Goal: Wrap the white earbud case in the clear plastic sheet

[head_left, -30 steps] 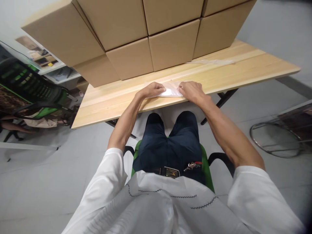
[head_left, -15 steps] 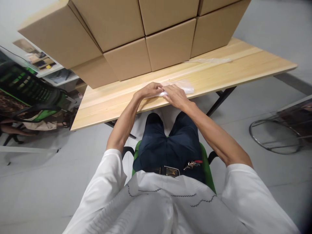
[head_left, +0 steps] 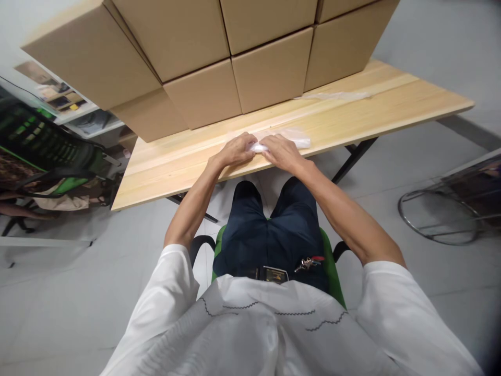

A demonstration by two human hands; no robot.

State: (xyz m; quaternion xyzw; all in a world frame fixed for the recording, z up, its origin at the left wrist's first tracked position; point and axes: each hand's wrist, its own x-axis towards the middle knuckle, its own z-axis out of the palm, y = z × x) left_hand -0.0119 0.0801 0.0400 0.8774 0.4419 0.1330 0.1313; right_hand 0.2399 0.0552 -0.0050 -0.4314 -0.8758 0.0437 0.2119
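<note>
Both hands are close together at the front edge of the wooden table (head_left: 164, 175). Between them lies a crumpled, see-through plastic bag (head_left: 300, 140), partly rolled or folded, with a white bunched part showing in the gap. My left hand (head_left: 236, 148) has its fingers curled round the left end of it. My right hand (head_left: 280, 150) presses on it from the right, fingers bent over the plastic. The bag's flatter part spreads out behind and to the right of my right hand. What lies under the fingers is hidden.
Several cardboard boxes (head_left: 274, 70) are stacked along the back of the table. Another strip of clear plastic (head_left: 336, 96) lies in front of them. A black and green chair (head_left: 50, 141) with a person beside it is at left; a round metal frame (head_left: 438, 216) is at right.
My left hand has shifted slightly left and its fingers have drawn a little apart from my right hand, showing more of the white bunched plastic. The view has moved slightly.
</note>
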